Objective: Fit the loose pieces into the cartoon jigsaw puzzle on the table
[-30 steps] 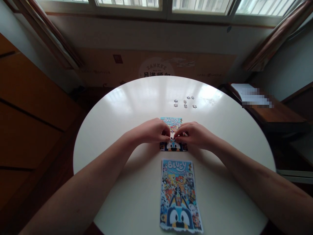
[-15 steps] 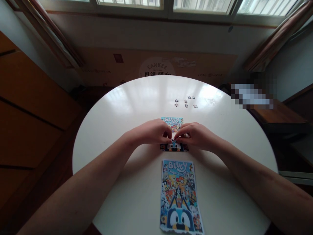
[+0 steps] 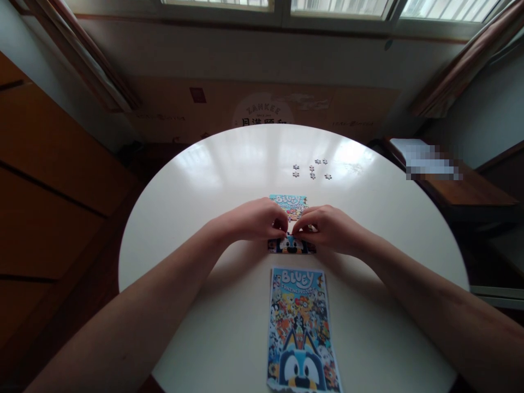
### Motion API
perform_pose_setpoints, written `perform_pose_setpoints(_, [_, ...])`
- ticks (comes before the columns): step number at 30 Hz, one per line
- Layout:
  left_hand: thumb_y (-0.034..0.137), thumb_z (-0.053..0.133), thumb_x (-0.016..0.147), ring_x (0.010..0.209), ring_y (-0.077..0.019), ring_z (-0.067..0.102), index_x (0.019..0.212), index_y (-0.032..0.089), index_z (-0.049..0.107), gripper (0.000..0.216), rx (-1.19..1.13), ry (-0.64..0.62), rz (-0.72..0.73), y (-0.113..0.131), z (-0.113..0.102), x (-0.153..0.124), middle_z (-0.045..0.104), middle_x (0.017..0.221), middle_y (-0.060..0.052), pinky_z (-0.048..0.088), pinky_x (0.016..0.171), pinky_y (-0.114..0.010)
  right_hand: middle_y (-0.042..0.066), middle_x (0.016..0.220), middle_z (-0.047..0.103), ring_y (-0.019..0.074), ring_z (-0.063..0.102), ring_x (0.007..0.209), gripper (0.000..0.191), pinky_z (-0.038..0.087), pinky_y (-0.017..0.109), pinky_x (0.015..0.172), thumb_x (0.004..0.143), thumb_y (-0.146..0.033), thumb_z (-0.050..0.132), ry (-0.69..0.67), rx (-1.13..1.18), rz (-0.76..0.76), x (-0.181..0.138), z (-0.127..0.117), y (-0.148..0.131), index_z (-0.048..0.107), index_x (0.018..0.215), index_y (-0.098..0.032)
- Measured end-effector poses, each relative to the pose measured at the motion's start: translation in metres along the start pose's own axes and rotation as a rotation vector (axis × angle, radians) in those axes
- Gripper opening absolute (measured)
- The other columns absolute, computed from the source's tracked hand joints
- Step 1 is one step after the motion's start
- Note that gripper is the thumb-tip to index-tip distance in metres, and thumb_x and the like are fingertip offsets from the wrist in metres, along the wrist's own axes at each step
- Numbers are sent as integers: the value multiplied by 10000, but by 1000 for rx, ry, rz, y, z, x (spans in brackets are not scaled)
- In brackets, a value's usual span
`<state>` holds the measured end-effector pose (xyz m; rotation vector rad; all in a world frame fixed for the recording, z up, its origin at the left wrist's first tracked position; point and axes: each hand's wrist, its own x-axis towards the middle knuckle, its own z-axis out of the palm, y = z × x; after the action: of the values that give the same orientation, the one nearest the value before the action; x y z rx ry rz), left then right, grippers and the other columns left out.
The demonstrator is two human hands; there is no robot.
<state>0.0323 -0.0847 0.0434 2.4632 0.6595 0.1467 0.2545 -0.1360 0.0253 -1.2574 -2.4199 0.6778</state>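
A small colourful jigsaw puzzle (image 3: 290, 203) with a blue "Bluey" title lies on the round white table (image 3: 229, 180). My left hand (image 3: 256, 219) and my right hand (image 3: 327, 226) rest on its middle, fingertips pinched together and nearly touching each other. The fingers hide the puzzle's centre; whether a piece is between them I cannot make out. Closer to me lies the matching printed reference picture (image 3: 301, 327), flat and untouched.
Several loose white puzzle pieces (image 3: 311, 169) lie scattered on the far right part of the table. A windowed wall stands behind the table, wooden furniture (image 3: 53, 180) to the left, and a low wooden bench (image 3: 454, 188) to the right.
Both hands stay on the puzzle with only tiny finger shifts. The view has tilted slightly.
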Motion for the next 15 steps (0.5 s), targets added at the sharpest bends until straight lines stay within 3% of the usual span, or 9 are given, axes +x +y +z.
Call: perform_pose_setpoints(15, [225, 663, 781, 660, -149, 592, 785, 218, 769, 107, 109, 25, -126, 5, 5, 6, 727, 735, -26, 363, 595, -282, -21, 820, 735, 139, 606, 721, 194, 368, 291, 623, 829, -188, 664, -9, -147, 80, 1, 0, -10, 809, 862, -312])
